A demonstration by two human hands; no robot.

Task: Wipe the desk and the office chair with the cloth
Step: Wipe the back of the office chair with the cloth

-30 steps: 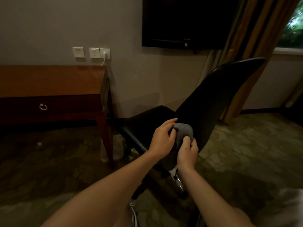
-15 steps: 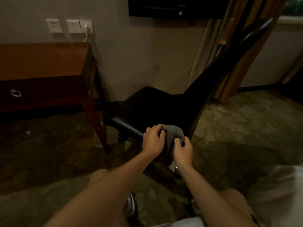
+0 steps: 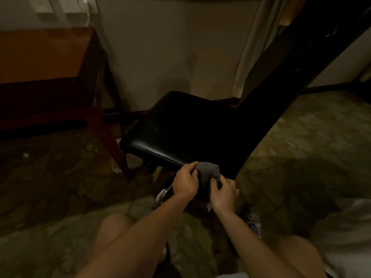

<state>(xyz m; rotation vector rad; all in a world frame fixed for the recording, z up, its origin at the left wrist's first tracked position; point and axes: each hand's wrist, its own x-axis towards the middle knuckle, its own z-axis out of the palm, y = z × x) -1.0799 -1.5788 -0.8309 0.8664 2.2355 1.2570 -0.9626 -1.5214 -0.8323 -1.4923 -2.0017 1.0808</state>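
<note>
At the upper left of the frame, your desk (image 3: 40, 57) stands against the wall. The wall sockets (image 3: 68, 7) above it are now half cut off by the top edge. Over the last second your view has dipped and closed in, so the desk has slid up and away and the office chair (image 3: 200, 127) fills the middle.

Its black seat (image 3: 176, 129) lies at the centre, with a streak of light along the near edge. Just below that edge, at lower centre, your left hand (image 3: 185, 182) curls round the left side of the cloth (image 3: 207, 172). The cloth is a grey bundle bunched between both hands, right at the seat's front rim. Whether it touches the rim I cannot tell.

Your right hand (image 3: 223, 192) pinches the cloth's lower fold, and a tail hangs beneath. Both hands have kept their hold while coming down from in front of the backrest (image 3: 281, 87), which rises diagonally to the upper right, past the pale curtain (image 3: 247, 57).

You seem to be regathering the cloth to start on the seat. The desk is well apart from the cloth, and nothing here shows whether you have wiped it yet.
</note>
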